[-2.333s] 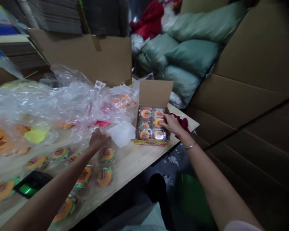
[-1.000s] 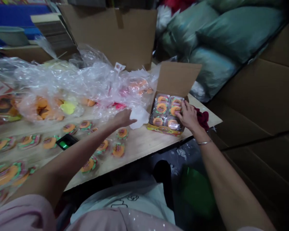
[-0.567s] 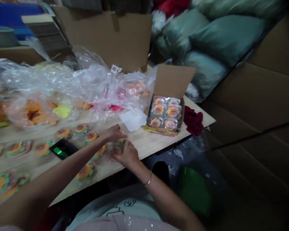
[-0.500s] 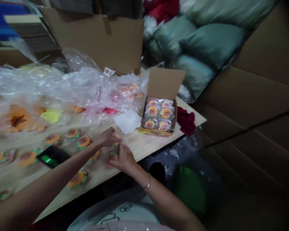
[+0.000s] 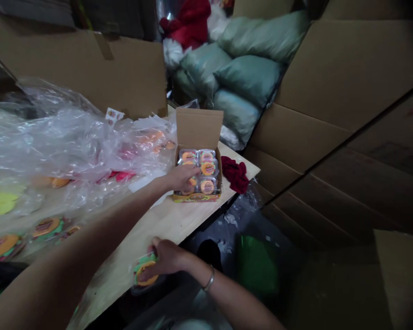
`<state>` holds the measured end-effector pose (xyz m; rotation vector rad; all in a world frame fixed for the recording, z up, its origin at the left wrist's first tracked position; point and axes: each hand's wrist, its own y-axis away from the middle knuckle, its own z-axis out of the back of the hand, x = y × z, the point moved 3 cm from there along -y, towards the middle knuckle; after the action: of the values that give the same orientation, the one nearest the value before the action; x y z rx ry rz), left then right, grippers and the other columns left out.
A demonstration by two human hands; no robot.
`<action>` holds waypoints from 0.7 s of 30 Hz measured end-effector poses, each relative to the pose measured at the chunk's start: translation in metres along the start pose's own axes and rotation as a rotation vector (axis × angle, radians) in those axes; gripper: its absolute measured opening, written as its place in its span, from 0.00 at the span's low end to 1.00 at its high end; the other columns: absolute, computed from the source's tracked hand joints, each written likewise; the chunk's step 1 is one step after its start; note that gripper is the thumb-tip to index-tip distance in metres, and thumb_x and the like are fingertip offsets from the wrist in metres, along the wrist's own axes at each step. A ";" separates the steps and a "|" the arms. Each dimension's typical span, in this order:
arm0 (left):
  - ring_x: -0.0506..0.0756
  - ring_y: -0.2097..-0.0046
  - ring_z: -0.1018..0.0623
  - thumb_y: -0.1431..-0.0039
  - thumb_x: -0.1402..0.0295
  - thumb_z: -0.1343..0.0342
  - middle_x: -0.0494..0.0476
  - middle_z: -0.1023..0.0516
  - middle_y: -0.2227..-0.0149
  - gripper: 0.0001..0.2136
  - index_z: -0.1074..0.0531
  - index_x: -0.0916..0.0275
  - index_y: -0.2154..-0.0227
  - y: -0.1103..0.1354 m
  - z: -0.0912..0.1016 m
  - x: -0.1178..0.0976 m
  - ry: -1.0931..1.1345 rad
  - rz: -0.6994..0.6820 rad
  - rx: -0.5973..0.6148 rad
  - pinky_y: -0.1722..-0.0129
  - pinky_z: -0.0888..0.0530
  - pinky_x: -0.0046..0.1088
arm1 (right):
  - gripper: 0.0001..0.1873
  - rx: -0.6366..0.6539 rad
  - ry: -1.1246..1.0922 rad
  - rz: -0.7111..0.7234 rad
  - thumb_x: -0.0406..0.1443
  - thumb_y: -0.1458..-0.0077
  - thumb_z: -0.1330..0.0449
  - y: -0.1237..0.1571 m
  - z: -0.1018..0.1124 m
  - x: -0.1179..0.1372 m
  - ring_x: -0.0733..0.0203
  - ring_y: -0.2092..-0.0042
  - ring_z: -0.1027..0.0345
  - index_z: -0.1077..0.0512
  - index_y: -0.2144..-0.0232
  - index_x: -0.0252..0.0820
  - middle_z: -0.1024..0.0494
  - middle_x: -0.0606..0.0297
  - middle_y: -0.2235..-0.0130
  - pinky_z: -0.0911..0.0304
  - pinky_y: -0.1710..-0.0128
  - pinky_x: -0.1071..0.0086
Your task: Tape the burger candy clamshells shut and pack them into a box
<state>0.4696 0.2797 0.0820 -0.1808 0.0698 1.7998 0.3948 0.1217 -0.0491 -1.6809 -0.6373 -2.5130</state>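
A small open cardboard box (image 5: 198, 127) stands near the table's far right corner, filled with clear packs of orange burger-shaped candy (image 5: 208, 168). My left hand (image 5: 182, 178) reaches into the box's left side, fingers curled over a candy pack there. My right hand (image 5: 165, 256) is at the table's near edge, closed on an orange and green candy pack (image 5: 143, 271). More such packs (image 5: 46, 226) lie on the wooden table (image 5: 168, 220) at the left.
Crumpled clear plastic bags (image 5: 62, 146) with more candy cover the table's left and back. A large brown carton (image 5: 89, 68) stands behind them. A dark red cloth (image 5: 236, 173) lies right of the box. Big cardboard sheets (image 5: 330, 114) and green sacks (image 5: 248, 78) fill the right.
Both hands were picking up packs at the table's middle. My left hand has moved to the box with a pack; my right hand has drawn back to the near edge holding another.
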 end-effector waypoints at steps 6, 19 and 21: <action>0.61 0.59 0.28 0.68 0.70 0.39 0.56 0.27 0.61 0.19 0.29 0.57 0.65 -0.014 -0.028 0.001 0.024 -0.026 0.204 0.58 0.34 0.34 | 0.30 -0.260 -0.777 0.162 0.46 0.64 0.31 0.063 0.081 -0.033 0.60 0.64 0.32 0.31 0.57 0.44 0.28 0.65 0.62 0.36 0.64 0.68; 0.68 0.41 0.42 0.50 0.53 0.43 0.70 0.43 0.40 0.41 0.55 0.63 0.37 0.033 -0.052 0.007 0.029 0.013 -0.262 0.45 0.42 0.47 | 0.19 -1.115 0.175 0.346 0.44 0.52 0.38 0.044 0.225 -0.043 0.56 0.57 0.35 0.32 0.60 0.40 0.28 0.61 0.61 0.39 0.55 0.62; 0.67 0.40 0.44 0.48 0.49 0.46 0.69 0.45 0.39 0.42 0.58 0.63 0.37 0.036 -0.057 0.006 0.086 0.023 -0.317 0.44 0.43 0.46 | 0.17 -1.145 0.273 0.344 0.44 0.52 0.38 0.048 0.222 -0.052 0.54 0.54 0.36 0.33 0.62 0.41 0.28 0.59 0.58 0.40 0.53 0.61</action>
<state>0.4385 0.2685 0.0233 -0.4853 -0.1539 1.8184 0.6224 0.1491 -0.0092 -1.3148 1.2180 -2.8522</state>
